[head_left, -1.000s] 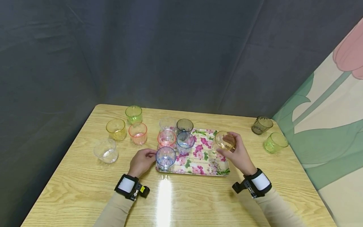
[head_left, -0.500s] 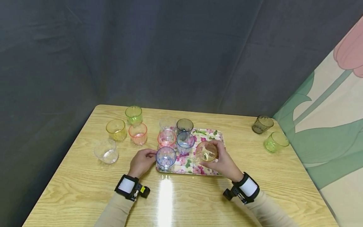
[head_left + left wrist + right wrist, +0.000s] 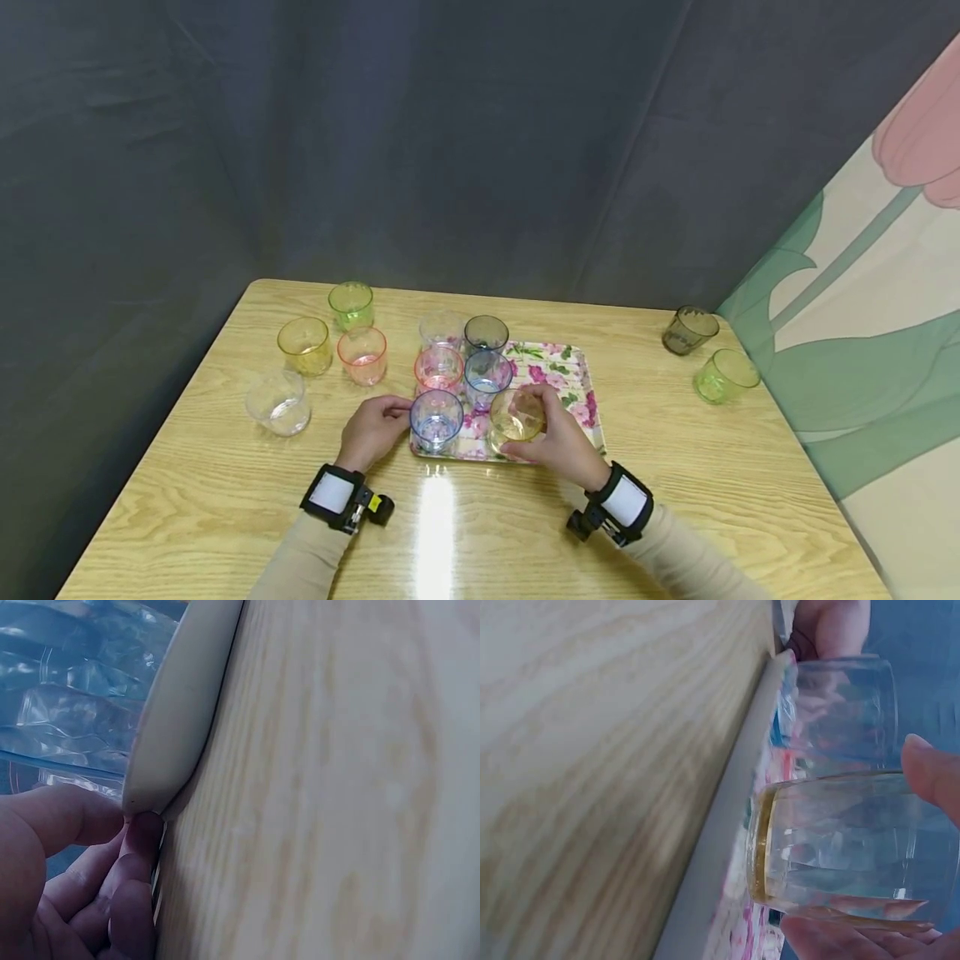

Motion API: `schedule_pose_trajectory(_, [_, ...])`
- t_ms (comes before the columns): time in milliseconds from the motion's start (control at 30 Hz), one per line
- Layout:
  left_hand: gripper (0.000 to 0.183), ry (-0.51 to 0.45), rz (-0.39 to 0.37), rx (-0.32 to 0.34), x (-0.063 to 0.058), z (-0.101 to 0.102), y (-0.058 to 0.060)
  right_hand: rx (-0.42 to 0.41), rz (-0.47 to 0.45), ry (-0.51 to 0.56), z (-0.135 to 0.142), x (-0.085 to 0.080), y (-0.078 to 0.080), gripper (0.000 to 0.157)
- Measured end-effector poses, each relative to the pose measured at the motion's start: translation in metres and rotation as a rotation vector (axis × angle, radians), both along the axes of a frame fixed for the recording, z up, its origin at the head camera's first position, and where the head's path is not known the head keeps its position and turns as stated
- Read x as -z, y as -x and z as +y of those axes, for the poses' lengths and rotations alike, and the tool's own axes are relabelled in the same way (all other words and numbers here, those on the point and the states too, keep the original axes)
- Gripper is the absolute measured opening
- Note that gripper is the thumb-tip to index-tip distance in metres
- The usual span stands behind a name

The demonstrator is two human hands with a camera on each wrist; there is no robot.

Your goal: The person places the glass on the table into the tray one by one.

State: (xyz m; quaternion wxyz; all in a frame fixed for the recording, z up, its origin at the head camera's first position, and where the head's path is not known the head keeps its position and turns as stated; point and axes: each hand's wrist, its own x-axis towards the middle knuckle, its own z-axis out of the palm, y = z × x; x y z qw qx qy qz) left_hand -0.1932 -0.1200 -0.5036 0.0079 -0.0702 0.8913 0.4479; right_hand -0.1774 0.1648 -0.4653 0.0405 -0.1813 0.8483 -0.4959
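In the head view my right hand [image 3: 558,439] holds a yellow clear cup [image 3: 517,415] upright between thumb and fingers, over the front of a flowered tray [image 3: 573,379]. The right wrist view shows the thumb and fingers on opposite sides of this yellow cup [image 3: 840,851], whose base is very near the tray. My left hand [image 3: 372,429] pinches the tray's front-left corner; in the left wrist view its thumb [image 3: 71,817] lies at the tray rim [image 3: 176,720]. A blue cup [image 3: 437,421] stands just beside it. Behind are a pink cup [image 3: 438,369] and another blue cup [image 3: 488,375].
At the tray's back stand a clear cup [image 3: 441,329] and a dark grey cup [image 3: 486,335]. Left of it are green [image 3: 351,307], yellow [image 3: 305,346], pink [image 3: 363,357] and clear [image 3: 279,404] cups. Dark [image 3: 688,331] and green [image 3: 725,377] cups stand at the right.
My right hand has carried the yellow cup leftward and toward the front, from the tray's right side to beside the front blue cup. The left hand stays at the tray corner.
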Motion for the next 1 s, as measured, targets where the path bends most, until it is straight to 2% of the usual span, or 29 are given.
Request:
schedule_pose_trajectory(167, [0.018,0.001,-0.004,0.001,0.001,0.000,0.000,0.002,0.036,-0.034,-0.008,0.004,-0.004,0.082])
schedule_pose_trajectory(233, [0.018,0.000,-0.003,0.001,0.001,-0.001,0.000,-0.003,0.061,-0.056,-0.014,-0.003,-0.008,0.081])
schedule_pose_trajectory(333, [0.018,-0.002,0.001,0.000,0.001,-0.001,0.000,0.008,0.102,-0.082,-0.019,-0.002,-0.008,0.080])
schedule_pose_trajectory(500, [0.018,0.001,0.010,0.002,0.000,0.000,-0.001,0.037,0.144,-0.101,-0.023,0.010,-0.006,0.081])
schedule_pose_trajectory(1000, [0.018,0.003,0.010,0.003,0.001,-0.001,0.000,0.054,0.188,-0.128,-0.032,0.011,-0.005,0.086])
